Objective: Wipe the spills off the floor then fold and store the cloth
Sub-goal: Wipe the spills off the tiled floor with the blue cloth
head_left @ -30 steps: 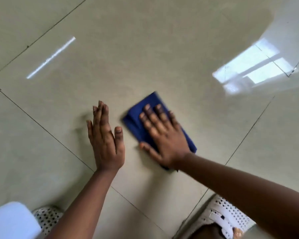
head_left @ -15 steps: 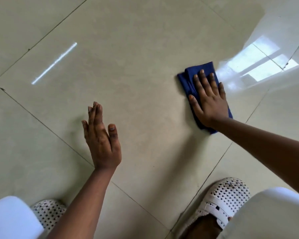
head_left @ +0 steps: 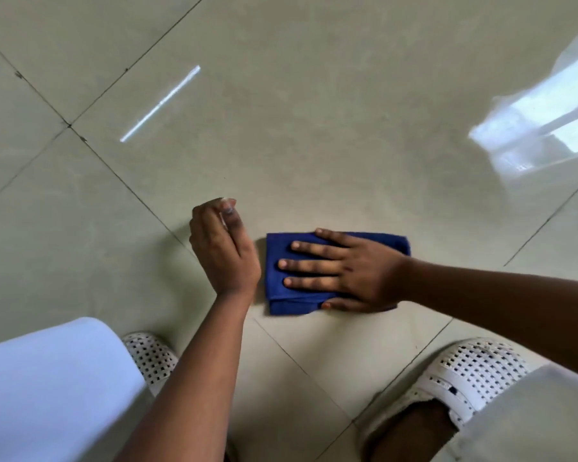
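Observation:
A folded dark blue cloth [head_left: 281, 295] lies flat on the glossy beige tiled floor [head_left: 314, 128], close in front of my feet. My right hand [head_left: 341, 271] presses on it with straight fingers spread, pointing left; the thumb lies at the cloth's near edge. My left hand [head_left: 222, 248] hovers just left of the cloth, fingers loosely curled, holding nothing, its edge toward the floor. No spill is plainly visible on the tiles.
My two white perforated shoes [head_left: 151, 358] [head_left: 461, 378] stand at the bottom, with light trouser knees [head_left: 47, 388] on both sides. Dark grout lines [head_left: 124, 185] cross the floor. Window glare [head_left: 541, 125] shines at the right, and a thin light streak [head_left: 161, 103] at upper left.
My right hand has swept the cloth from the far right back toward me, now beside my left hand. The left hand's fingers have gone from straight to loosely curled.

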